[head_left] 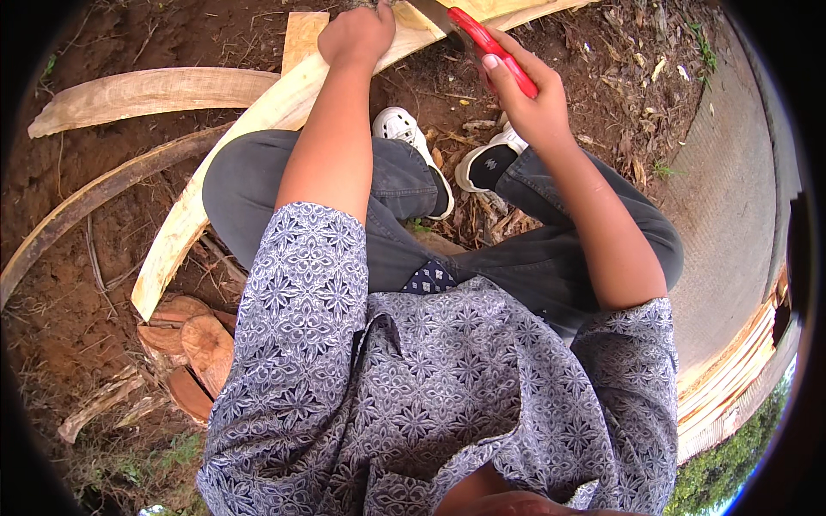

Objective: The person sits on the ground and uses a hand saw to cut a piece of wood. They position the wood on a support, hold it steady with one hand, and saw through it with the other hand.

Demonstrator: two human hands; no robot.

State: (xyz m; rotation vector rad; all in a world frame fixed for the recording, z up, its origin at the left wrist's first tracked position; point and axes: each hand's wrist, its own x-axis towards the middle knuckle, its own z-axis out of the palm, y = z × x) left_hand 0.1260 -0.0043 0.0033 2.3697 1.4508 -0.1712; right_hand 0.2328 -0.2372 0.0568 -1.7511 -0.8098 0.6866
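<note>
My right hand [532, 95] is wrapped round the red handle of a hand saw [492, 52], its thumb lying along the handle. The saw's grey blade, partly cut off by the top edge, reaches the rim of a long, curved, pale wooden plank [211, 176]. My left hand [357, 36] is closed on that plank, to the left of the blade; its fingertips are partly hidden at the top edge. The plank runs from the lower left, past my left knee, to the top right.
Another curved board [155, 99] and a thin bark-edged strip [95, 193] lie on the brown soil at left. Cut wood chunks [206, 348] sit below the plank's near end. Wood chips surround my white shoes [400, 129]. On the right are a grey mat-like surface [723, 189] and stacked pale wood [731, 370].
</note>
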